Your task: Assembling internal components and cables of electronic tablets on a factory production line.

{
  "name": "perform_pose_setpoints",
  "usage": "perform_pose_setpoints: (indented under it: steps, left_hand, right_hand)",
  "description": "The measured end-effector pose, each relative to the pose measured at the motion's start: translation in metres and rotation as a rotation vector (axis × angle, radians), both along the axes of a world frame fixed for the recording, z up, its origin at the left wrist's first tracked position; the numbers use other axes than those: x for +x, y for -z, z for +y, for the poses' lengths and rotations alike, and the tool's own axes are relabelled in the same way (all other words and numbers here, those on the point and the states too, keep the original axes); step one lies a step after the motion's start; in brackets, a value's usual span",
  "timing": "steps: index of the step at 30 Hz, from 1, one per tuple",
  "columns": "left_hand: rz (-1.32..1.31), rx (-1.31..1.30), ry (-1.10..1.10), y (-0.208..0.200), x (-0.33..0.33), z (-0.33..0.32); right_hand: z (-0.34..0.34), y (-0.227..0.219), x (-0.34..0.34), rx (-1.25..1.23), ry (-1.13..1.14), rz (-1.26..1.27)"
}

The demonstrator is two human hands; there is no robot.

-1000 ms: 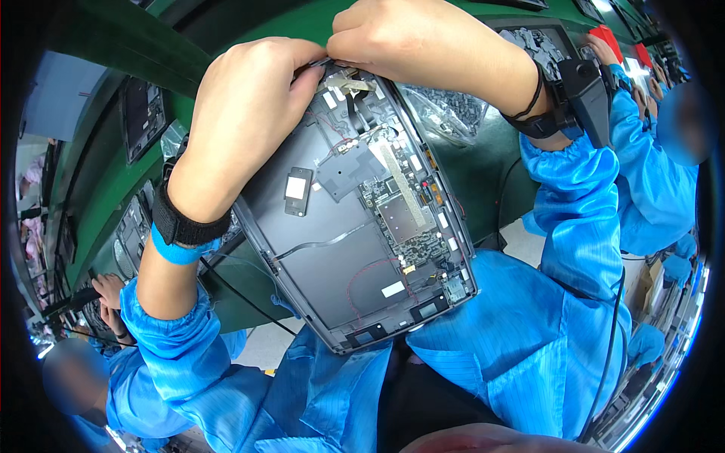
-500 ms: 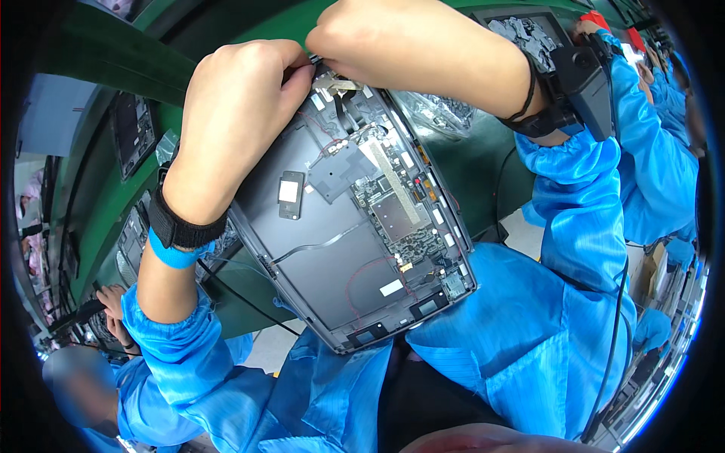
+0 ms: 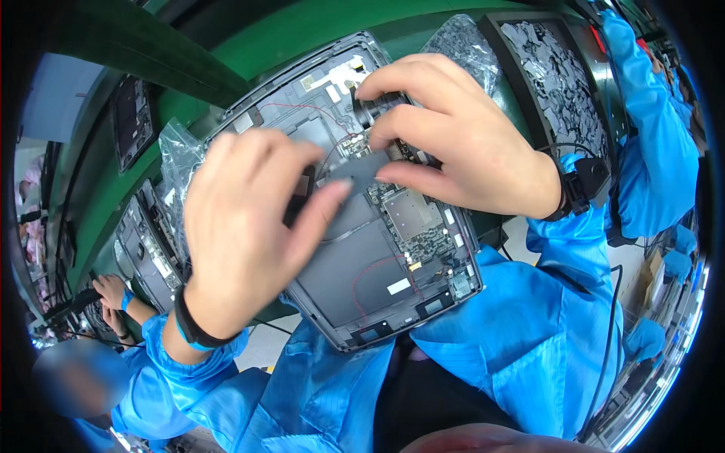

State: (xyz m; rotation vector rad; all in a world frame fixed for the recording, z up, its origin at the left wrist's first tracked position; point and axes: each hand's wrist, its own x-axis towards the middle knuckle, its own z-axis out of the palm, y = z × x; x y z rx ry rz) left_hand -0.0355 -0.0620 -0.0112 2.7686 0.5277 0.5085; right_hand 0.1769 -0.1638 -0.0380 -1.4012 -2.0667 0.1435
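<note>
An opened, tablet-like device (image 3: 340,279) lies tilted in front of me, its grey inner shell showing. Along its right side runs a circuit board (image 3: 411,215) with a silver shield, and thin red wires cross the shell. My left hand (image 3: 245,219) hovers over the left half, somewhat blurred, thumb and fingers apart. Under its fingers a small dark part (image 3: 303,183) is mostly covered. Above the board's upper end, my right hand (image 3: 468,143) has its fingers spread near a black flex cable (image 3: 364,113). Nothing shows clearly in either hand.
A black tray (image 3: 555,83) of many small dark-grey pieces stands right of the device. Clear plastic bags lie at the far right (image 3: 464,49) and on the left (image 3: 180,155). More device shells (image 3: 143,241) sit left on the green bench. Co-workers in blue are on both sides.
Both hands have left the device's far edge and come nearer, over its middle. The far end of the shell is now uncovered. My right hand's fingers have spread.
</note>
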Motion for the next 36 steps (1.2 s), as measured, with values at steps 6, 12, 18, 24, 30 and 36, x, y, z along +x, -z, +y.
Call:
perform_pose_setpoints:
  steps: [6, 12, 18, 24, 30, 36]
  left_hand:
    - [-0.138, -0.209, 0.104, 0.008, 0.005, -0.003]
    - [0.021, -0.946, 0.003, -0.014, 0.026, 0.029]
    - [-0.046, -0.606, -0.001, -0.015, 0.04, 0.055]
    - [0.084, -0.18, 0.01, 0.002, 0.055, 0.07]
    - [0.097, -0.104, -0.026, 0.002, 0.061, 0.069]
    - [0.075, 0.01, -0.048, 0.006, 0.056, 0.066]
  right_hand:
    - [-0.009, 0.009, 0.01, 0.105, -0.037, 0.06]
    - [0.008, 0.017, 0.02, 0.673, -0.113, -0.291]
    - [0.018, 0.01, 0.017, 0.797, -0.036, -0.369]
    - [0.029, 0.013, 0.007, 0.692, 0.193, -0.466]
    - [0.022, 0.017, 0.002, 0.461, 0.232, -0.517]
    - [0.028, 0.011, -0.005, 0.396, 0.17, -0.506]
